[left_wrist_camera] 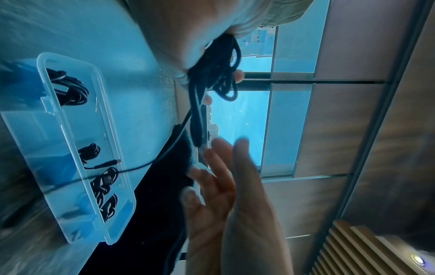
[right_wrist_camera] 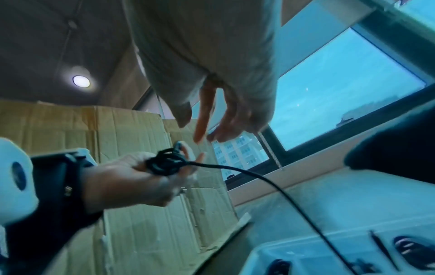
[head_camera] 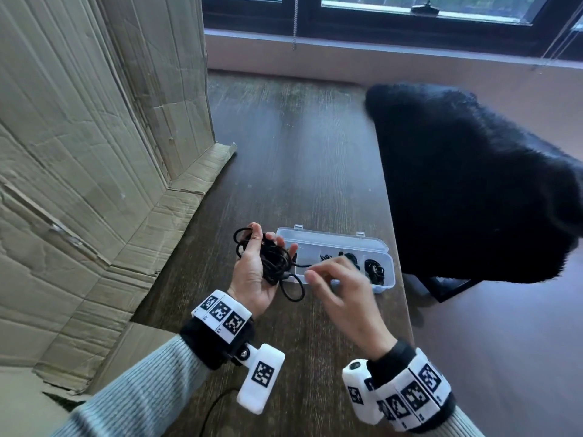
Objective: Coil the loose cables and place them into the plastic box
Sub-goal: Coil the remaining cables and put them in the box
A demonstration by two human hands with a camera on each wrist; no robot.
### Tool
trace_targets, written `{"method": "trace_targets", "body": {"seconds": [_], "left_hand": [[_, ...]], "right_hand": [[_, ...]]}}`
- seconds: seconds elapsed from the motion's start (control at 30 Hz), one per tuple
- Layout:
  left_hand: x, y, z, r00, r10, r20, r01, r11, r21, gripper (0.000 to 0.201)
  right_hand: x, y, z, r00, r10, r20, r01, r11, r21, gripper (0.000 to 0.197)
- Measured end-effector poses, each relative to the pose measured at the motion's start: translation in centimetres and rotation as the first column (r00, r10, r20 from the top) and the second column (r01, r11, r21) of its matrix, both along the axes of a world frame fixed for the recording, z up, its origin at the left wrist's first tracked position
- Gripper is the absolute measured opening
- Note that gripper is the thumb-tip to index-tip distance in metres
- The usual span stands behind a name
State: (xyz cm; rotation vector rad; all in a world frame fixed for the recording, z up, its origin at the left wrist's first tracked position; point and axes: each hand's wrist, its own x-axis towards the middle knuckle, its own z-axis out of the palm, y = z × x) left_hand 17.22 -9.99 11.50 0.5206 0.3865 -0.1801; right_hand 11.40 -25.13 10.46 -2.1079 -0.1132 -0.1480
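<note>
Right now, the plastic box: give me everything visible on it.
The plastic box is clear, long and rectangular, lying open on the dark wooden table with its lid folded back toward the window. Dividers split it into compartments; several hold coiled black cables. A loose strand runs from the black cable bundle in the left hand toward the box.

Head downward; wrists upward, close
</note>
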Motion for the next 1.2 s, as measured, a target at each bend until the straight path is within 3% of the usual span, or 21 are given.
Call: {"method": "trace_targets", "body": {"seconds": [0.07,0.13,0.17,0.23,0.3,0.4,0.5,0.57,0.6,0.67,0.73,0.87,0.9,0.97,1.0,1.07,1.13,1.2], "left_hand": [[-0.1,-0.5,-0.3,1.000,-0.015,0.002,0.015,1.000,0.019,0.024],[0.1,-0.6,-0.4,1.000,0.009,-0.003,-0.009,0.998,0.061,0.023],[0.5,-0.3,-0.5,0.999,0.050,-0.017,-0.048,0.995,0.090,0.023],[1.5,1.1,-0.9,0.987,0.139,-0.079,-0.128,0.983,0.128,0.023],[2.3,2.6,-1.5,0.980,0.165,-0.111,-0.152,0.981,0.117,0.022],[2.2,2.8,-1.7,0.988,0.135,-0.070,-0.124,0.983,0.138,0.022],[1.3,2.7,-1.3,0.999,0.041,0.023,-0.044,0.983,0.177,0.035],[0.9,2.8,-1.1,0.998,-0.032,0.047,0.024,0.988,0.155,0.050],[0.8,2.8,-1.1,0.997,-0.057,0.044,0.050,0.987,0.150,0.054],[0.6,2.7,-1.1,0.992,-0.119,0.042,0.111,0.980,0.166,0.055],[0.3,2.5,-1.3,0.973,-0.224,0.054,0.209,0.957,0.199,0.060],[-1.0,1.7,-2.2,0.876,-0.467,0.116,0.425,0.864,0.270,0.082],[-1.4,1.5,-2.0,0.839,-0.523,0.152,0.459,0.829,0.320,0.077],[-1.9,1.5,-1.6,0.744,-0.627,0.232,0.453,0.728,0.514,0.049],[-2.0,1.5,-1.4,0.698,-0.674,0.243,0.436,0.668,0.603,0.042],[-1.8,1.8,-1.5,0.653,-0.730,0.205,0.420,0.573,0.704,0.050],[-1.6,2.1,-1.5,0.654,-0.741,0.153,0.363,0.484,0.796,0.051],[-1.4,2.3,-1.7,0.668,-0.733,0.128,0.299,0.422,0.856,0.048]], "right_hand": [[-0.1,1.6,-0.2,0.974,0.114,-0.195,-0.093,0.989,0.116,0.014],[-0.1,2.2,-0.7,0.977,0.108,-0.186,-0.057,0.963,0.262,0.005],[-0.2,2.2,-0.7,0.981,0.083,-0.175,-0.010,0.924,0.383,0.007],[-0.4,1.7,-0.3,0.981,0.062,-0.182,0.072,0.760,0.646,0.009],[-0.6,1.1,-0.1,0.975,0.093,-0.200,0.089,0.665,0.741,0.014],[-0.8,0.8,-0.2,0.971,0.121,-0.208,0.065,0.701,0.710,0.021],[-0.5,0.2,-0.5,0.961,0.067,-0.270,0.135,0.734,0.665,0.023],[-0.2,-0.4,-1.2,0.947,-0.006,-0.321,0.200,0.794,0.574,0.014],[-0.1,-0.7,-1.4,0.947,-0.048,-0.317,0.206,0.849,0.487,0.022],[0.1,-0.9,-1.1,0.973,-0.094,-0.209,0.158,0.936,0.314,0.035],[0.6,-0.6,0.3,0.996,-0.063,-0.070,0.079,0.960,0.268,0.029],[2.4,0.7,2.4,0.997,0.075,0.012,-0.076,0.980,0.184,0.037],[2.9,1.0,2.5,0.996,0.090,-0.001,-0.089,0.986,0.142,0.039],[3.8,1.4,2.5,0.994,0.100,-0.055,-0.093,0.990,0.108,0.035],[4.1,1.3,2.5,0.991,0.109,-0.077,-0.099,0.987,0.124,0.031],[4.4,1.2,2.2,0.981,0.148,-0.126,-0.111,0.959,0.259,0.018],[4.3,1.1,2.1,0.961,0.190,-0.202,-0.085,0.894,0.440,0.009],[4.4,0.9,1.9,0.954,0.181,-0.240,-0.054,0.888,0.457,0.015]]}}
